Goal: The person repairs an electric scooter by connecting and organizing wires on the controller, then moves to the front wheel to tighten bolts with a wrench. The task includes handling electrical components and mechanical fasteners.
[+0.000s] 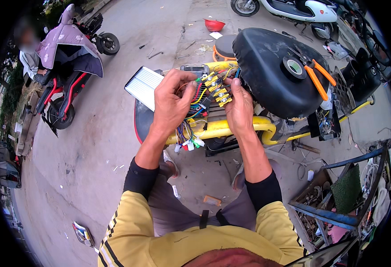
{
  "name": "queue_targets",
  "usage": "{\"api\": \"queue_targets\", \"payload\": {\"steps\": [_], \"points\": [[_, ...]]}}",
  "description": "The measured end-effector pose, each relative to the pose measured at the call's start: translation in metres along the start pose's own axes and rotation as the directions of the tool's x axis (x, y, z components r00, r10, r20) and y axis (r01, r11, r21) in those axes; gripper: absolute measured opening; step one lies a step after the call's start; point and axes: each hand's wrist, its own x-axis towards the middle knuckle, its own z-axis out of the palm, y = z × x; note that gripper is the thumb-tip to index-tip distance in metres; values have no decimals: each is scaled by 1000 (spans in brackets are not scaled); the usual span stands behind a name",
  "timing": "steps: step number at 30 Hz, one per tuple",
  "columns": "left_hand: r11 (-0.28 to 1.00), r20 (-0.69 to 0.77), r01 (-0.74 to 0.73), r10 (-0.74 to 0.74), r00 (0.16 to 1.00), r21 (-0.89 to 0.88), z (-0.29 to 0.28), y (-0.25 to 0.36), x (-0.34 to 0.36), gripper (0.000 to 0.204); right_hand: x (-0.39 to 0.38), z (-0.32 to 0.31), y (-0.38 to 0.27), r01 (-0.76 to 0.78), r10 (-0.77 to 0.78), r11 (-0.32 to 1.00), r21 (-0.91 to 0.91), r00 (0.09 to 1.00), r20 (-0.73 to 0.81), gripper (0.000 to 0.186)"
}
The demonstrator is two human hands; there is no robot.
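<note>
A yellow terminal block point(222, 96) with metal screws is held up over the yellow scooter frame point(217, 129). My right hand point(240, 107) grips its right side, thumb up beside yellow, black and blue wires. From the left, my left hand point(173, 91) is closed in a pinch on a thin wire at the block's upper left end; the fingers partly hide it. Red, yellow and blue wires point(200, 100) run below the block between my hands. Beside my left hand lies a silver finned controller box point(143, 85). Loose wires with white and green connectors point(189, 141) hang over the frame tube.
On the black seat point(266, 58) to the right rest a tape roll point(295, 67) and orange-handled pliers point(316, 79). A scrap-filled metal cart point(324, 216) stands lower right. A red bowl point(214, 25) and tools lie beyond. A person sits by a red scooter point(62, 104) at left.
</note>
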Motion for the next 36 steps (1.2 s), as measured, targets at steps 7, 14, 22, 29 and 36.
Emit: {"api": "queue_targets", "payload": {"steps": [7,14,22,29,36], "points": [[990,88,-29,16,996,139,5,10,3,8,2,-7,2,1,0,1000,-29,999,33,57],[976,65,-61,49,997,209,8,10,5,10,1,-1,0,-1,1,1000,-15,1000,14,55],[953,80,-120,102,992,277,9,4,4,13,1,-3,0,4,-4,1000,-26,1000,11,53],[906,118,-210,179,977,367,9,0,4,14,1,-5,2,-8,7,998,-67,1000,-13,52],[900,136,-253,218,967,355,11,-1,3,15,1,-6,1,-2,2,994,-110,1000,-2,53]]}}
